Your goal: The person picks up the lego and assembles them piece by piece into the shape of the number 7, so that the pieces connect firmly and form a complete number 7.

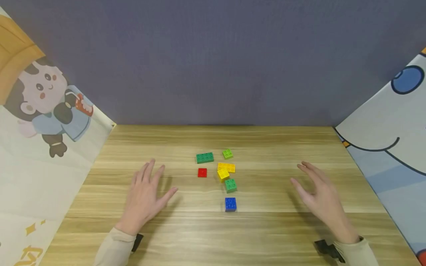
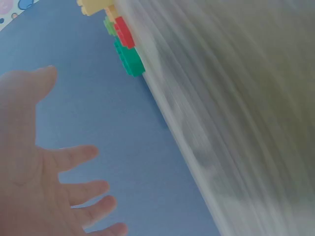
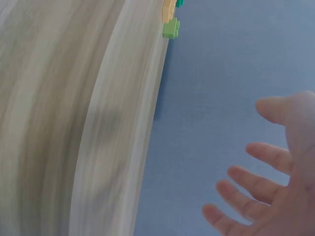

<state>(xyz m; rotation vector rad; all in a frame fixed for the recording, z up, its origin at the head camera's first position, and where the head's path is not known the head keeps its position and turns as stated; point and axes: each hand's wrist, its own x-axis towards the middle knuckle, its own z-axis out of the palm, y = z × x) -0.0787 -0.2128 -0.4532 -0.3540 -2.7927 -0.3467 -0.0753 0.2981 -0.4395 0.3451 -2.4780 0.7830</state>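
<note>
Several toy building bricks lie mid-table: a long dark green brick (image 1: 204, 157), a lime brick (image 1: 227, 154), a flat red brick (image 1: 202, 172), a long yellow brick (image 1: 229, 167), a smaller yellow brick (image 1: 223, 175), a green brick (image 1: 230, 185) and a blue brick (image 1: 230, 204). The smaller yellow one overlaps the long yellow one's near side; whether it rests on it I cannot tell. My left hand (image 1: 143, 197) hovers left of the bricks, fingers spread, holding nothing. Over on the right, my right hand (image 1: 321, 199) is also raised above the table with relaxed fingers and holds nothing.
The wood-grain table (image 1: 266, 236) meets a grey-blue wall panel (image 1: 219, 66) at its back edge. Cartoon-printed sheets flank it, one on the left (image 1: 33, 177) and one on the right (image 1: 376, 122).
</note>
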